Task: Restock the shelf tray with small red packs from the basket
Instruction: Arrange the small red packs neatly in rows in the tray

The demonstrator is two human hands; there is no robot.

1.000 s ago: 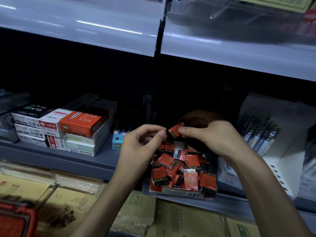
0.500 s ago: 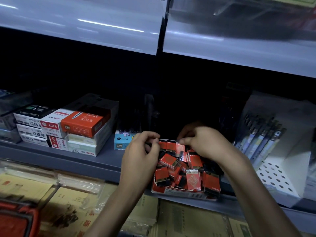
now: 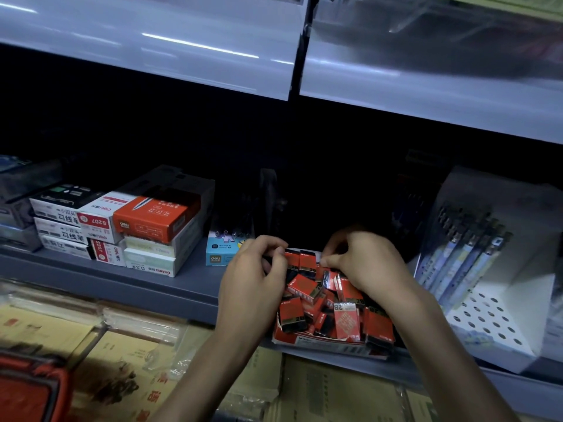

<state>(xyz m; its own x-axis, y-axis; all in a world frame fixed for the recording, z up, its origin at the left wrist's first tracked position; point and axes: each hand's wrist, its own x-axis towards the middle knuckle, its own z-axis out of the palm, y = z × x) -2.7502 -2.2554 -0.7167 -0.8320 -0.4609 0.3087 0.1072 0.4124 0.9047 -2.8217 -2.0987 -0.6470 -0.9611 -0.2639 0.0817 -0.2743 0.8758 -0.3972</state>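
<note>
A shallow red-and-white shelf tray [image 3: 323, 342] sits at the front of the grey shelf and holds several small red packs [image 3: 304, 286] lying jumbled. At the tray's back a short row of packs [image 3: 306, 260] stands upright. My left hand [image 3: 253, 278] pinches the left end of that row with thumb and forefinger. My right hand [image 3: 362, 263] pinches the row's right end, its fingers curled over a pack. The red basket [image 3: 27, 388] shows only as a corner at the lower left; its contents are hidden.
Stacked pen boxes [image 3: 149, 220] and a small blue box [image 3: 217, 251] stand left of the tray. A white perforated display [image 3: 493, 318] with pens [image 3: 463, 257] stands to the right. An upper shelf [image 3: 426, 86] overhangs. Wrapped paper packs [image 3: 335, 391] lie below.
My right hand has brought a red pack down from above the tray into the back row. My left hand has moved in to the row's left end. Both hands are lower now.
</note>
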